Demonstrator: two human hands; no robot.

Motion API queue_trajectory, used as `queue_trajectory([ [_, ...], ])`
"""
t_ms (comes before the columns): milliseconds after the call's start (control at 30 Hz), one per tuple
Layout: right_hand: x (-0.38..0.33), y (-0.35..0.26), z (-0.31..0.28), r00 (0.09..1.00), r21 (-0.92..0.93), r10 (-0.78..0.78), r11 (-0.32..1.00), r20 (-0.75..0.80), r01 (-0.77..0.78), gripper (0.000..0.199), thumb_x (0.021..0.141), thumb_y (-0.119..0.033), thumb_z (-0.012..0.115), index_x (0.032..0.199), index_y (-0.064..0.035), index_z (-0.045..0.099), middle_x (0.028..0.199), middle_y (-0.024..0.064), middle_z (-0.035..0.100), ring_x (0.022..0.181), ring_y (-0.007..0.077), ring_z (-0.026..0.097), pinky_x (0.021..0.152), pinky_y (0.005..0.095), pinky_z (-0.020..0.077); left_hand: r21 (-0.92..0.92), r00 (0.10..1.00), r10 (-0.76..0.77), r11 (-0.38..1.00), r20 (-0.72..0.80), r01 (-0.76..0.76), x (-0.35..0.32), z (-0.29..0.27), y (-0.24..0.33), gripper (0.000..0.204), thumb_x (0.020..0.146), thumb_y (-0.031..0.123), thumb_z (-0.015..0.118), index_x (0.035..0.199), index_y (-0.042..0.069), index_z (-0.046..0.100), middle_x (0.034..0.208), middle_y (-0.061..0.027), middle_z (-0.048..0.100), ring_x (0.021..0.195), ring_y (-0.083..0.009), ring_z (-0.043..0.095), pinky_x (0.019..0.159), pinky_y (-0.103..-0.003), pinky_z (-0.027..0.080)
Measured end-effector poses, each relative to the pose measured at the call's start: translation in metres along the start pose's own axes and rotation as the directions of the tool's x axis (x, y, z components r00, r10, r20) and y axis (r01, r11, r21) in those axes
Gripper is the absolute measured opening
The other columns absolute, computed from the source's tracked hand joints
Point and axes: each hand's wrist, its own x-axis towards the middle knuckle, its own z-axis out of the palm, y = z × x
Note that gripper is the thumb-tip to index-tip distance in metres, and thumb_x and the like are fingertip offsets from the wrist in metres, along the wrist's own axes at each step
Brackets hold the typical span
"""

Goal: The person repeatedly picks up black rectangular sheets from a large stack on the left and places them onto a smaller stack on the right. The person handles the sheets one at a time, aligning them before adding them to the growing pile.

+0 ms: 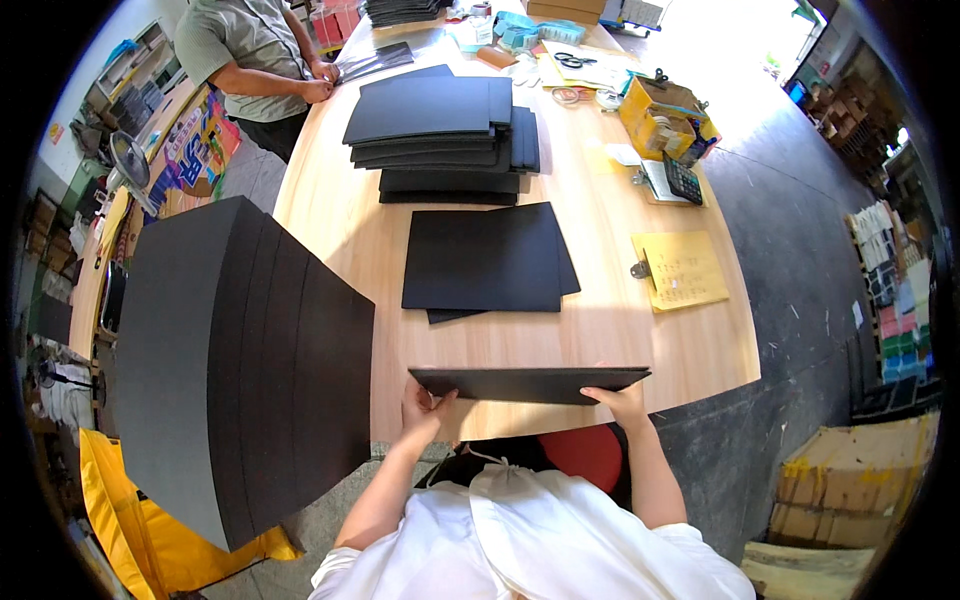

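Between my two hands a black foam sheet (530,385) is held up on its long edge near the table's front edge; it may be more than one sheet. My left hand (425,408) grips its left end, thumb on the near face and fingers behind. At the right end my right hand (618,400) holds it the same way. Just beyond lie a couple of black sheets (484,258), one askew beneath the other. Farther back stands an uneven pile of black sheets (430,120). A tall stack of large black boards (245,370) rises at my left.
On the table's right are a yellow paper with a clip (685,270), a calculator (683,180) and a yellow box (660,118). Scissors (574,60) lie farther back. A co-worker (255,70) stands at the far left, hands at a dark, glossy sheet (375,62). Cardboard boxes (850,480) sit at right.
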Motion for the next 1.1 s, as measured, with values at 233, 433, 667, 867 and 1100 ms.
queue_trajectory([
  [233, 0.016, -0.012, 0.003, 0.969, -0.171, -0.197, 0.960, 0.151, 0.222, 0.021, 0.069, 0.002, 0.081, 0.085, -0.0011, 0.068, 0.088, 0.0095, 0.068, 0.087, 0.0195, 0.063, 0.079, 0.0336, 0.0503, -0.023, 0.986, 0.163, 0.986, 0.036, -0.162, 0.008, 0.000, -0.012, 0.046, 0.072, -0.018, 0.067, 0.106, 0.006, 0.048, 0.108, -0.0065, 0.051, 0.102, -0.0184, 0.053, 0.092, -0.028, 0.041],
  [433, 0.013, 0.028, 0.000, 0.981, -0.230, 0.038, 0.973, 0.189, 0.006, 0.018, 0.073, -0.004, 0.079, 0.089, -0.0001, 0.073, 0.093, 0.0121, 0.071, 0.087, 0.0206, 0.066, 0.082, 0.0335, 0.0528, 0.041, 0.992, 0.128, 0.991, 0.020, -0.129, 0.000, 0.000, -0.036, 0.046, 0.073, -0.017, 0.065, 0.108, 0.007, 0.046, 0.103, -0.0066, 0.053, 0.099, -0.0188, 0.054, 0.090, -0.029, 0.044],
  [667, 0.014, 0.036, -0.005, 0.979, -0.186, 0.174, 0.971, 0.102, -0.153, 0.016, 0.076, 0.000, 0.076, 0.091, -0.0023, 0.072, 0.090, 0.0063, 0.070, 0.086, 0.0176, 0.065, 0.077, 0.0300, 0.0527, 0.061, 0.998, -0.042, 0.997, -0.035, 0.045, -0.009, 0.007, -0.033, 0.050, 0.078, -0.013, 0.065, 0.120, 0.006, 0.043, 0.113, -0.0071, 0.048, 0.110, -0.0204, 0.049, 0.099, -0.031, 0.038],
  [867, 0.071, 0.003, 0.012, 0.993, -0.194, 0.112, 0.975, 0.025, -0.105, 0.054, 0.080, -0.002, 0.075, 0.127, 0.0020, 0.049, 0.116, 0.0100, 0.060, 0.104, 0.0169, 0.057, 0.091, 0.0324, 0.0482, -0.014, 0.990, -0.010, 1.000, -0.140, 0.009, 0.058, 0.014, 0.001, 0.076, 0.076, -0.016, 0.063, 0.139, 0.005, 0.026, 0.138, -0.0136, 0.040, 0.126, -0.0237, 0.043, 0.107, -0.034, 0.034],
  [1100, 0.149, 0.027, 0.067, 0.966, -0.081, 0.095, 0.990, -0.240, -0.118, 0.055, 0.086, -0.006, 0.068, 0.130, 0.0032, 0.038, 0.121, 0.0159, 0.056, 0.111, 0.0238, 0.055, 0.094, 0.0356, 0.0452, 0.315, 0.954, -0.212, 0.909, -0.210, 0.271, 0.189, 0.002, 0.039, 0.064, 0.067, -0.001, 0.061, 0.129, -0.003, 0.043, 0.122, -0.0197, 0.054, 0.112, -0.0280, 0.056, 0.097, -0.035, 0.045],
])
